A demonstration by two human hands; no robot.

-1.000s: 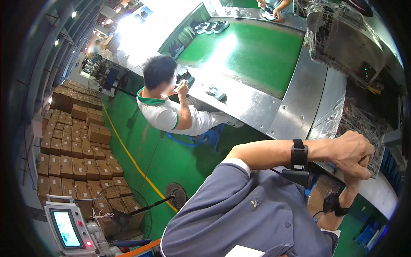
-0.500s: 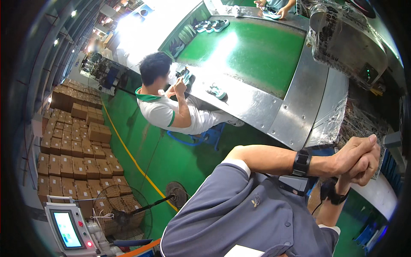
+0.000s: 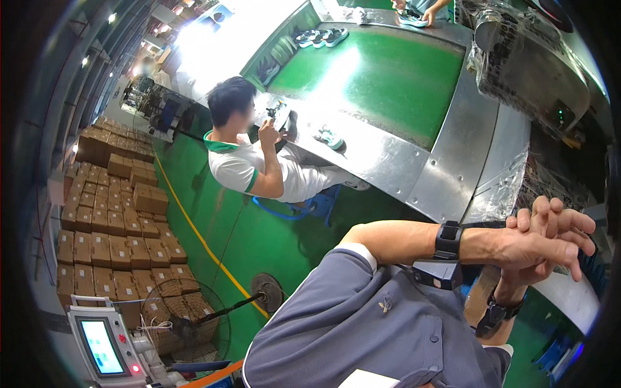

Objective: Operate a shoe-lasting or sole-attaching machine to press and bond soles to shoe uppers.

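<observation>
My left hand (image 3: pixel 521 249) and my right hand (image 3: pixel 525 275) are together at the right, in front of my body, with their fingers crossed through each other. The fingers of both stick out, stretched and apart, and no object shows between them. The right palm is partly hidden behind the left hand. A black band (image 3: pixel 447 240) with a small device circles my left wrist; another black strap (image 3: pixel 497 315) is on my right wrist. Just beyond the hands lies the plastic-wrapped end of a metal-edged workbench (image 3: pixel 446 181).
Across the bench, a green conveyor belt (image 3: pixel 388 84) has several shoes (image 3: pixel 321 37) beside it. A seated co-worker (image 3: pixel 242 155) handles a shoe; another person's hands (image 3: pixel 427 15) hold one at the far end. A plastic-covered machine (image 3: pixel 530 71), stacked cartons (image 3: pixel 107 226), a fan (image 3: pixel 187 317) and a control panel (image 3: pixel 100 343) stand around.
My clasped hands have opened out, their fingers now extended and interlaced. The seated co-worker has shifted hands and shoe, and the far person's hands have moved slightly.
</observation>
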